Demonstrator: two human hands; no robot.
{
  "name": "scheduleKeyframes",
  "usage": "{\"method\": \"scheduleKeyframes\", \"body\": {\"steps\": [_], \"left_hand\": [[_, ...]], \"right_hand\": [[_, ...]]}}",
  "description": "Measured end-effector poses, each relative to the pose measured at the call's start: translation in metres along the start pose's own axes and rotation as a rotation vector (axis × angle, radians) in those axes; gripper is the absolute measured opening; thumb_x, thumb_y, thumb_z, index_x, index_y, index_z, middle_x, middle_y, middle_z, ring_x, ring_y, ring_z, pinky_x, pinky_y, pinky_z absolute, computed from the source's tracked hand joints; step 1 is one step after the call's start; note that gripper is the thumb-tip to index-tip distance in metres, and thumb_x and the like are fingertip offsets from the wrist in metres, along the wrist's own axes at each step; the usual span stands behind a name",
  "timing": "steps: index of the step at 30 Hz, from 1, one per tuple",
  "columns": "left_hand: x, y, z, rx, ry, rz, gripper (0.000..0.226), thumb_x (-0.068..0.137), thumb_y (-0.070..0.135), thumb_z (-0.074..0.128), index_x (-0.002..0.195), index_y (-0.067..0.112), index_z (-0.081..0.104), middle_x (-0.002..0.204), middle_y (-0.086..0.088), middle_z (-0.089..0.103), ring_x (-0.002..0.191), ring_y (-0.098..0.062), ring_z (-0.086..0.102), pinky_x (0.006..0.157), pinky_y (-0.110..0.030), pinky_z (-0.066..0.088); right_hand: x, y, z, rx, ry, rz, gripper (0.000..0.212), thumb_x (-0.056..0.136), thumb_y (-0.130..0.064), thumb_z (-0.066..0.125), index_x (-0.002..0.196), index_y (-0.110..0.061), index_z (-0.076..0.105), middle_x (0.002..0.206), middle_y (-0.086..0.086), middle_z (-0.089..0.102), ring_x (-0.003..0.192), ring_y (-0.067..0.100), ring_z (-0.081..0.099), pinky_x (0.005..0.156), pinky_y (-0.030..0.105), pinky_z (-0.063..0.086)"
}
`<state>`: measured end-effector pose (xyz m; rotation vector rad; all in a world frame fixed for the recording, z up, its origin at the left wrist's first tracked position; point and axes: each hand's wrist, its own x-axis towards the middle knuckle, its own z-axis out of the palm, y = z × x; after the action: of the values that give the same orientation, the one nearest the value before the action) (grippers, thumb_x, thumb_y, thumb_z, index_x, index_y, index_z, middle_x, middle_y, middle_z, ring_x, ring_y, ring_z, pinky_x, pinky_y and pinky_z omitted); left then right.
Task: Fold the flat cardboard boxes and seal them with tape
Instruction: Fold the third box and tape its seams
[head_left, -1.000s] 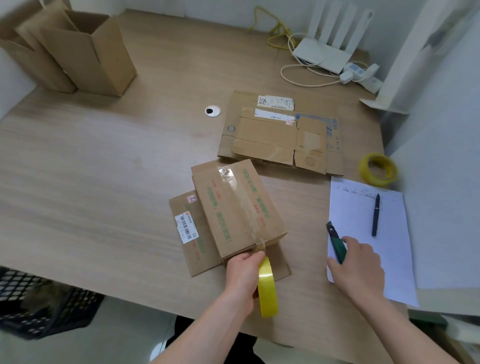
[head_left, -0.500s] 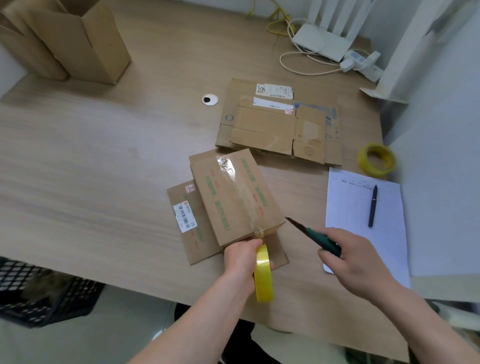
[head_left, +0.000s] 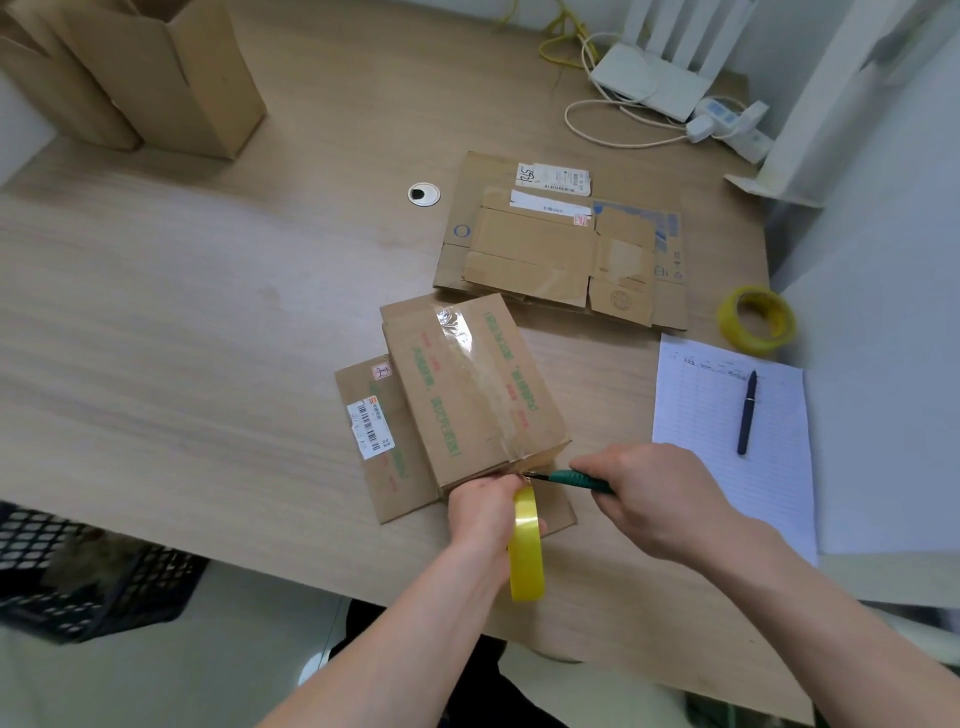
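1. Two hands meet at the near end of a folded cardboard box (head_left: 470, 384) lying near the front edge of the wooden table (head_left: 182, 322); the box's near face is hidden behind them.
2. Left hand (head_left: 485, 512) curls its fingers round a yellow tape roll (head_left: 525, 545), held on edge just in front of the box; its fingertips are out of sight.
3. Right hand (head_left: 649, 499) grips a green-handled utility knife (head_left: 569, 479), fingers wrapped round the handle; the blade tip sits at the box's near top edge, too small to make out clearly.
4. Clear tape (head_left: 480, 384) runs lengthwise along the box's top seam, wrinkled at the far end, between lines of green print.
5. Under the box lies a flat carton (head_left: 371, 426) with a barcode label, partly covered.
6. Beyond it lie stacked flattened boxes (head_left: 561, 244); upright boxes (head_left: 156, 67) at far left are cut off by the frame.
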<state>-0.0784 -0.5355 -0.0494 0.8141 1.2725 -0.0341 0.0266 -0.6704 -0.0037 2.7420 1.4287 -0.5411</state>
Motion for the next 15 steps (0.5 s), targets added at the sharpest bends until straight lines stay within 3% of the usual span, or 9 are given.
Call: {"method": "scheduleKeyframes", "body": {"steps": [9, 13, 15], "left_hand": [[0.004, 0.0, 0.0, 0.016, 0.017, -0.005, 0.007, 0.082, 0.004, 0.073, 0.078, 0.0, 0.069, 0.066, -0.016, 0.061, 0.04, -0.028, 0.057, 0.045, -0.033, 0.052], [0.007, -0.001, 0.0, 0.043, 0.024, 0.01, 0.01, 0.081, 0.007, 0.074, 0.081, -0.002, 0.07, 0.081, -0.017, 0.065, 0.073, -0.037, 0.065, 0.066, -0.049, 0.058], [0.007, 0.0, 0.0, 0.052, 0.025, 0.011, 0.012, 0.081, 0.008, 0.074, 0.083, -0.003, 0.069, 0.084, -0.018, 0.064, 0.079, -0.037, 0.064, 0.072, -0.053, 0.058]], "right_hand": [[0.011, 0.001, 0.007, -0.091, -0.063, 0.125, 0.008, 0.087, -0.019, 0.044, 0.083, -0.024, 0.049, 0.073, -0.005, 0.052, 0.069, 0.021, 0.052, 0.049, 0.032, 0.028], [-0.015, 0.032, 0.025, 0.043, -0.078, 0.345, 0.011, 0.083, -0.022, 0.044, 0.084, -0.028, 0.054, 0.072, -0.007, 0.056, 0.07, 0.013, 0.054, 0.055, 0.029, 0.039], [-0.029, 0.049, 0.04, 0.107, -0.009, 0.515, 0.011, 0.085, -0.022, 0.046, 0.085, -0.029, 0.054, 0.074, -0.007, 0.055, 0.069, 0.011, 0.052, 0.054, 0.029, 0.041]]}}
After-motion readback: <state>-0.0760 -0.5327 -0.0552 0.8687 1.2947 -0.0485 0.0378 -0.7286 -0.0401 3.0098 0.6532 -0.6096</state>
